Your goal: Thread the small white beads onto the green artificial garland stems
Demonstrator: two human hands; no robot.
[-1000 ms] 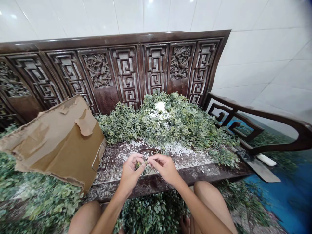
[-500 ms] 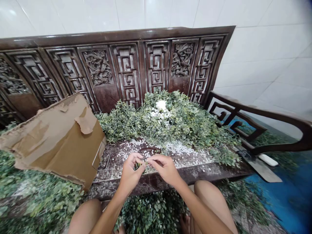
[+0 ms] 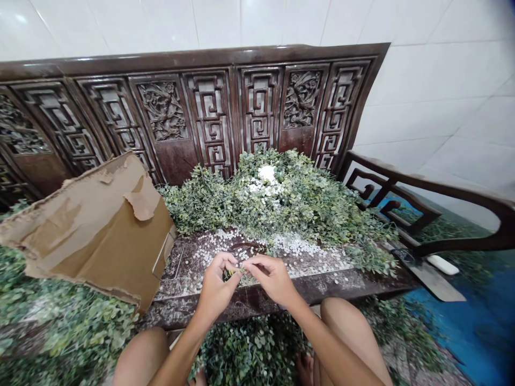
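Close together above the front edge of a dark wooden bench point(image 3: 322, 287), both my hands pinch a small green leafy sprig point(image 3: 242, 268). My left hand point(image 3: 219, 284) has its fingers curled round the sprig, with a bit of green showing by the thumb. My right hand point(image 3: 271, 279) grips it between thumb and forefinger; the fingertips hide most of it. Behind the hands, many small white discs point(image 3: 298, 246) are strewn over the seat. A big heap of green leafy sprigs point(image 3: 317, 198) lies at the back, with a pile of white discs point(image 3: 266, 173) on top.
A torn cardboard piece point(image 3: 108, 230) leans at the left, beside a bent metal wire point(image 3: 159, 257). More foliage point(image 3: 253, 354) lies below the bench and at the far left. At the right are the carved armrest point(image 3: 454, 195), a flat metal blade point(image 3: 434, 281) and a white object point(image 3: 442, 264).
Both hands stay nearly in place, with only a slight shift of the fingers on the sprig. The surroundings look the same.
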